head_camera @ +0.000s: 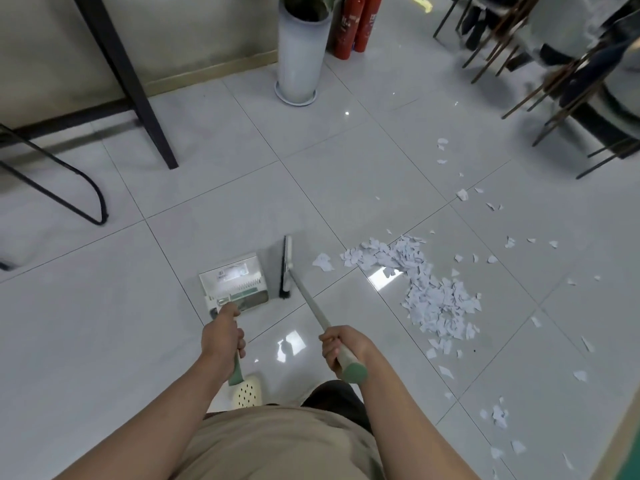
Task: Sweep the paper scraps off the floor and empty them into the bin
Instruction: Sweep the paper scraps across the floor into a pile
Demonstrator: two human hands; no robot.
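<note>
Both hands grip handles — left hand [223, 332] the dustpan [233, 282], right hand [341, 346] the broom [286, 268] — and the scraps [426, 289], heaped at three o'clock, want short strokes toward the pan.

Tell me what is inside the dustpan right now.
The dustpan shows only its own pale base, comb teeth and a reflection; no scraps are inside. The left hand hides its near edge. The paper scraps lie on the floor.

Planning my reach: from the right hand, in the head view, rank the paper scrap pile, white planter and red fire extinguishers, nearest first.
From the right hand:
1. Paper scrap pile, on the floor to its right.
2. White planter, far ahead by the wall.
3. Red fire extinguishers, just behind the planter.
</note>
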